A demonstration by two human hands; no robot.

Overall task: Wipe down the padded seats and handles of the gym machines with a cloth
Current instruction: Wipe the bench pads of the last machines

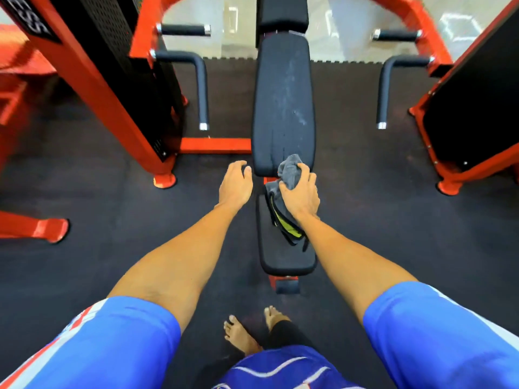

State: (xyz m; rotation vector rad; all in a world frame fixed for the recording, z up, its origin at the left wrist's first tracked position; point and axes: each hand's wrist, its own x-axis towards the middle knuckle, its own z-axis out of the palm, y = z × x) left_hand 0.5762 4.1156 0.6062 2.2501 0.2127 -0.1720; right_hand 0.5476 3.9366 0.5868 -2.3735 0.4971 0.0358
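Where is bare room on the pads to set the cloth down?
The long back pad is bare above the cloth; the seat pad is bare at its near end. Crowded where they meet: right hand and left hand.

clear: mat (230,108) beside back pad (283,102) | blocking: bent handles (202,94), perhaps red frame (118,113)

Right hand (300,193) grips the bunched grey cloth (290,172) on the near right corner of the long back pad (283,102), and the cloth's tail drapes onto the seat pad (286,256) below. Left hand (235,185) hovers with loose fingers just beside the back pad's near left corner. Pale smears streak the back pad's far half.
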